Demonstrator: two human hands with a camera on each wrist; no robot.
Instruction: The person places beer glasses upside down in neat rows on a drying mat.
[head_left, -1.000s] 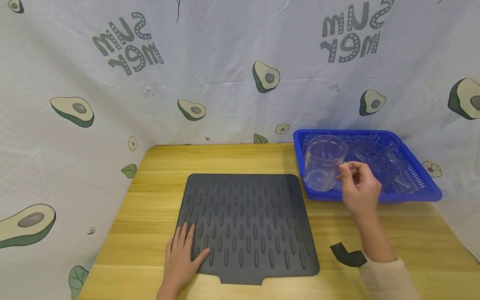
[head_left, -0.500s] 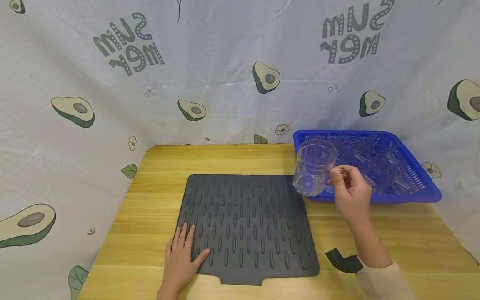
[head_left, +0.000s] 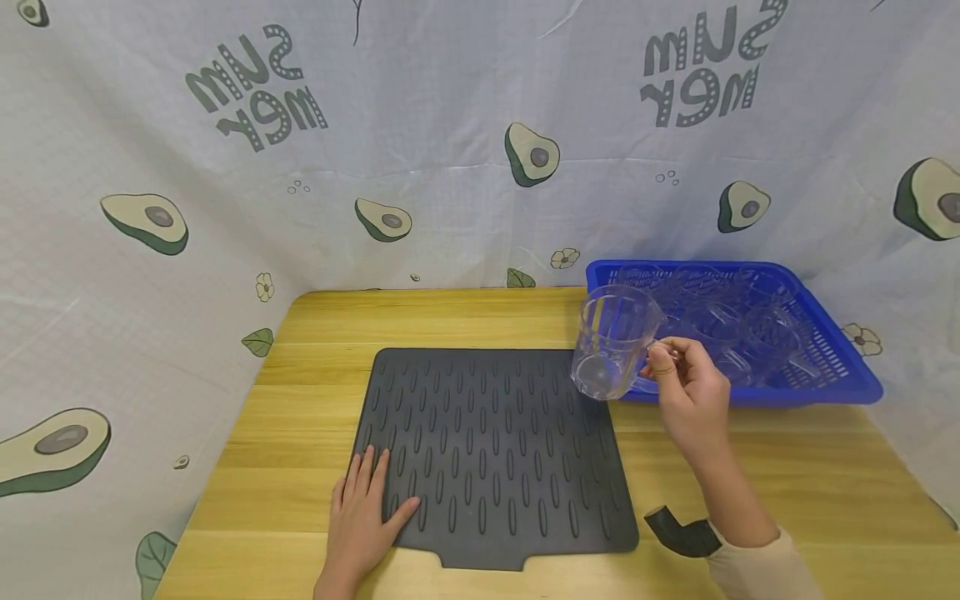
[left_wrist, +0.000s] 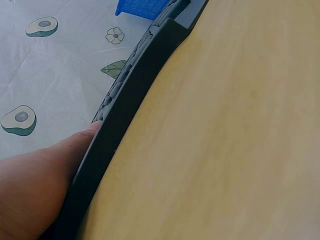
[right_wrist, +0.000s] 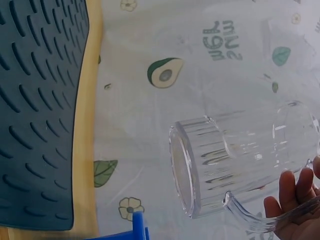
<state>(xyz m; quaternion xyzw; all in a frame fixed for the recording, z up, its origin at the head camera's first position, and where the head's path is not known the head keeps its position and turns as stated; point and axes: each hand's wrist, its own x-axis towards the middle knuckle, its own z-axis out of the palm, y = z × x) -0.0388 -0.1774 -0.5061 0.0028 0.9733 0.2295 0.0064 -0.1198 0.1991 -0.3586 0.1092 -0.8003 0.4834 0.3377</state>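
Observation:
My right hand grips a clear mug by its handle. The mug is held upright, overlapping the mat's back right corner and the basket's left side in the head view. Seen from the right wrist, the mug has a ribbed lower wall, and fingers curl round its handle. A dark grey ridged mat lies on the table. My left hand rests on the mat's front left part with straight fingers and the thumb spread. In the left wrist view, that hand lies along the mat's edge.
A blue plastic basket with several clear mugs in it stands at the back right of the wooden table. A black strap piece sticks out by the right sleeve. A printed curtain hangs behind and at the sides.
My right hand has carried the mug left and slightly nearer, from over the basket to the mat's back right corner. The left hand has stayed still.

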